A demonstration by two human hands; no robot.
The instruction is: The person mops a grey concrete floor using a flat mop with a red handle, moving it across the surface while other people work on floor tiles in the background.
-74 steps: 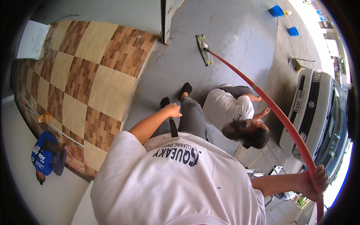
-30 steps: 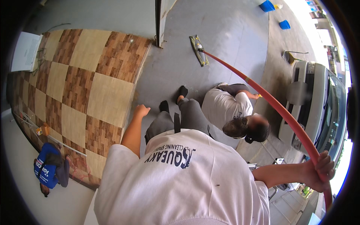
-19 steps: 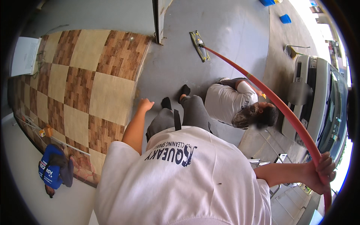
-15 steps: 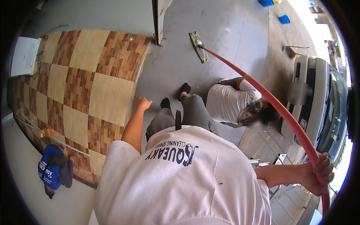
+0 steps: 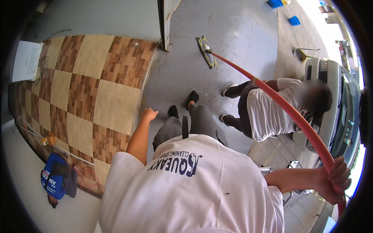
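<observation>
My right hand [image 5: 333, 180] is closed around the upper part of a long red mop handle [image 5: 268, 89]. The handle looks curved in this wide picture and runs forward to a flat mop frame [image 5: 206, 52] with yellow-green edges, lying on the grey floor. Hanging beside my left thigh, near the tiled edge, is my left hand [image 5: 149, 115]; its thumb stands apart and nothing shows in it. The other fingers are partly hidden.
To my right a co-worker [image 5: 268, 112] in a white shirt stands close by the handle. A light-coloured vehicle [image 5: 334, 97] is behind them. Another person in a blue vest [image 5: 54, 174] is far left, beside the checkered tiles [image 5: 116, 101]. Blue buckets [image 5: 294, 20] stand ahead at right.
The co-worker on my right has risen from a bent, low posture to standing. My right hand keeps its hold on the mop handle, and the mop frame sits slightly lower in the picture.
</observation>
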